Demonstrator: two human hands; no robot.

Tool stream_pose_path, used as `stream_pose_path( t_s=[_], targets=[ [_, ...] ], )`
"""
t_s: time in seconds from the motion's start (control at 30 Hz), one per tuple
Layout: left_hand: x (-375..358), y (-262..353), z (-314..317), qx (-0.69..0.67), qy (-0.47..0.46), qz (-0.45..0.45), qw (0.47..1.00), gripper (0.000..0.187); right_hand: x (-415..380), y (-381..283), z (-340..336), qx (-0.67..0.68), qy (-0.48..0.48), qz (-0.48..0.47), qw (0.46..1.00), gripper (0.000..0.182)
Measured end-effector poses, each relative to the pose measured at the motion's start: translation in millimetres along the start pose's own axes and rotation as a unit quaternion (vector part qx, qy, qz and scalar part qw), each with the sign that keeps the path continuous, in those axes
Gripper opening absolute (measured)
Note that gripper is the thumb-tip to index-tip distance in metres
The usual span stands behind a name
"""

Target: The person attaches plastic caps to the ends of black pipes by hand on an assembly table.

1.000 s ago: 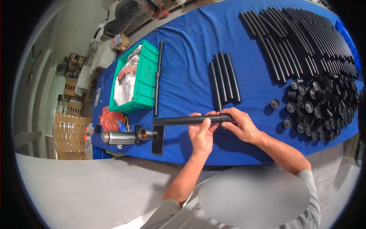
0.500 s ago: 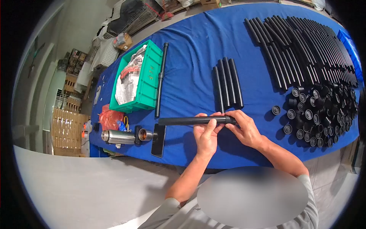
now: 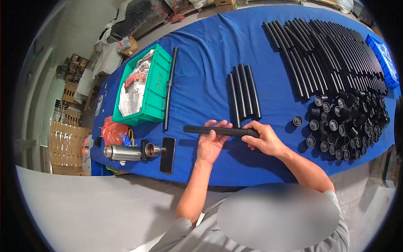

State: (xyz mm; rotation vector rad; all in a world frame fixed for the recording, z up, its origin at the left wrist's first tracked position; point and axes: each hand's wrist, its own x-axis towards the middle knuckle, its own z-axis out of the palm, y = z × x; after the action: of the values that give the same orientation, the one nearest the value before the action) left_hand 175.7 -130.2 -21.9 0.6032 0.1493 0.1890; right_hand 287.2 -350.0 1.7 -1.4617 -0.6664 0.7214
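Note:
A black tube (image 3: pixel 235 132) lies nearly level between my hands, above the blue cloth near the table's front edge. Its right end, with a wider black cap or collar (image 3: pixel 252 133), is gripped by the thumb and fingers of my right hand (image 3: pixel 268 140). My left hand (image 3: pixel 210 146) supports the tube's middle, with the fingers behind it and the thumb in front. The tube's left end sticks out free. Just beyond my hands, several loose black tubes (image 3: pixel 244 92) lie side by side, the nearest end almost meeting the held tube.
Many black tubes (image 3: pixel 319 54) lie in rows at the back right, with a heap of black caps (image 3: pixel 336 126) in front. To the left are a green crate (image 3: pixel 158 84) with newspaper, a long joined tube (image 3: pixel 170 88), a phone (image 3: pixel 168 156), a steel flask (image 3: pixel 126 152) and a red bag (image 3: pixel 114 131).
My left hand has loosened and slid left along the tube, its fingers more spread. My right hand stays on the capped end. The whole view has shifted slightly.

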Motion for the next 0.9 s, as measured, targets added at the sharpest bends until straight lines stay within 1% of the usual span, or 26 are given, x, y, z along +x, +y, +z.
stream_pose_path(
  t_s=[0.1,0.13,0.23,0.33,0.43,0.53,0.63,0.73,0.8,0.83,0.87,0.9],
  targets=[
    [2,-1,-18,0.009,-0.039,0.012,0.999,0.029,-2,-11,-1,-0.075,-0.003,-0.016,0.997,0.029],
    [2,-3,-19,-0.01,-0.035,0.007,0.999,0.025,-4,-14,-1,-0.105,-0.009,-0.019,0.994,0.029],
    [0,-3,-20,-0.018,-0.034,0.002,0.999,0.026,-4,-9,-2,-0.159,-0.007,-0.068,0.985,0.029],
    [-1,-1,-18,-0.012,-0.027,-0.002,1.0,0.027,-3,-11,-4,-0.19,-0.021,-0.082,0.978,0.03],
    [-4,-4,-16,-0.008,-0.021,0.011,1.0,0.027,-5,-8,2,-0.14,-0.002,-0.037,0.989,0.032],
    [-5,-4,-13,0.017,-0.015,0.021,1.0,0.028,0,-3,-5,-0.192,-0.025,-0.06,0.979,0.033],
    [-6,-3,-12,0.01,-0.012,0.008,1.0,0.027,0,-5,-6,-0.183,-0.037,-0.037,0.982,0.037],
    [-4,-3,-5,0.004,0.025,0.011,1.0,0.026,1,-7,-5,-0.104,-0.033,0.033,0.994,0.04],
    [-3,-2,-11,-0.017,-0.006,0.022,1.0,0.026,3,-2,-2,0.014,-0.009,-0.024,1.0,0.041],
    [-3,-2,-13,-0.03,-0.021,0.028,0.999,0.025,4,3,-4,0.007,-0.009,-0.046,0.999,0.04],
    [-4,-2,-15,-0.036,-0.01,0.021,0.999,0.028,6,8,-5,0.0,-0.008,-0.068,0.998,0.04],
    [-4,-2,-12,-0.031,-0.005,0.017,0.999,0.027,5,7,-5,0.005,-0.023,-0.026,0.999,0.041]
  ],
)
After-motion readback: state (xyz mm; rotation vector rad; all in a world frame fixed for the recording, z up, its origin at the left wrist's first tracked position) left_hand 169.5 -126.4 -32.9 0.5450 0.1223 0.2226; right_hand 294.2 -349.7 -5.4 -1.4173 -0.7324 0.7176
